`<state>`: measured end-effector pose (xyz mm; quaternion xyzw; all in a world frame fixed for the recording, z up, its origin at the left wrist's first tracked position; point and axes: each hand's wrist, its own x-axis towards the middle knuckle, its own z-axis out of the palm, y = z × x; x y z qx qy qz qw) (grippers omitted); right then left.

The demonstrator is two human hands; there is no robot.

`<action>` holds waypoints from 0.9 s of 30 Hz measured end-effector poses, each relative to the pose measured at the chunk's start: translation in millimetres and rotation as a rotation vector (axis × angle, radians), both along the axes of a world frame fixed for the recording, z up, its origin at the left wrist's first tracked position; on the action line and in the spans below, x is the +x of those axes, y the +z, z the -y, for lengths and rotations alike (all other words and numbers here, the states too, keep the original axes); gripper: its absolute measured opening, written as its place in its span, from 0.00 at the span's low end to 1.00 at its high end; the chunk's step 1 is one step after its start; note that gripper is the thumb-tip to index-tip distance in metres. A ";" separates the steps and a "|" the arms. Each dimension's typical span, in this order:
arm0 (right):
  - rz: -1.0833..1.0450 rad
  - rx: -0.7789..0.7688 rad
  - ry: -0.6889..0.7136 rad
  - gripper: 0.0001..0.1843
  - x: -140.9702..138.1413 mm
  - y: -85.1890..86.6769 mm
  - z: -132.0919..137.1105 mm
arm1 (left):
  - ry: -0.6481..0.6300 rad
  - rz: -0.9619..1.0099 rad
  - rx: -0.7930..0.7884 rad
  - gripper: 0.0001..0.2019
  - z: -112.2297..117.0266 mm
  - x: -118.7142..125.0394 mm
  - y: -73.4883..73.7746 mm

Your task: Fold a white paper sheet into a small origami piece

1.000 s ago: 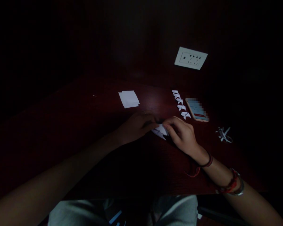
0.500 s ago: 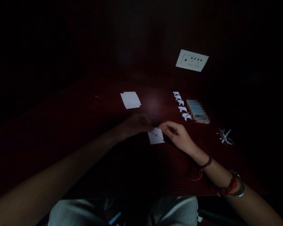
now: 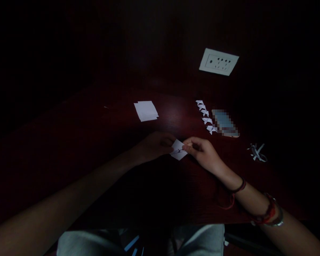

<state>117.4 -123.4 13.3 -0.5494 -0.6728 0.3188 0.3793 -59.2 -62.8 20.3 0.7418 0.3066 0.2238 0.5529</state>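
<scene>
A small folded square of white paper [image 3: 179, 155] is held between my two hands, turned so that a corner points toward me. Dark lines run across its middle, where folded edges seem to meet. My left hand [image 3: 160, 145] pinches its left corner between thumb and fingers. On the opposite corner, my right hand [image 3: 200, 151] grips with the thumb on top and the fingers curled behind. Red cords and bracelets circle my right wrist. Beyond my hands, a stack of white paper sheets [image 3: 146, 111] lies on the dark red table [image 3: 173, 122].
Several small folded paper figures [image 3: 207, 120] stand in a row at the right, beside a blurred phone [image 3: 225, 122]. Farther right lie curled paper strips [image 3: 257, 153]. A white socket plate [image 3: 219, 62] is on the wall. Blue strips [image 3: 131, 243] show below the table edge.
The paper has turned from lying square-on to corner-on and come up between my hands. My left hand has moved from its top edge to its left corner; the right now grips the right corner.
</scene>
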 end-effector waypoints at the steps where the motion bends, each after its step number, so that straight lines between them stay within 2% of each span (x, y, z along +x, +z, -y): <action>1: -0.018 -0.008 -0.003 0.06 0.2 -0.5 -0.3 | -0.008 -0.022 0.028 0.09 -0.1 -0.4 -0.3; 6: -0.116 -0.003 -0.046 0.06 0.3 -0.2 -1.2 | 0.015 -0.098 0.058 0.05 0.9 -0.8 1.8; 13: -0.264 -0.026 -0.031 0.06 -2.9 5.1 -2.3 | 0.045 -0.133 0.118 0.02 2.3 0.3 3.1; 18: -0.255 0.009 -0.055 0.05 -3.0 4.9 -3.1 | 0.049 -0.146 0.114 0.04 4.1 0.6 3.6; 23: -0.177 0.044 -0.046 0.04 -2.8 3.8 -2.0 | 0.021 -0.058 0.091 0.14 5.6 1.9 7.2; 27: -0.068 0.120 -0.074 0.04 -2.0 2.6 -1.7 | 0.039 -0.036 0.224 0.07 5.7 4.5 4.3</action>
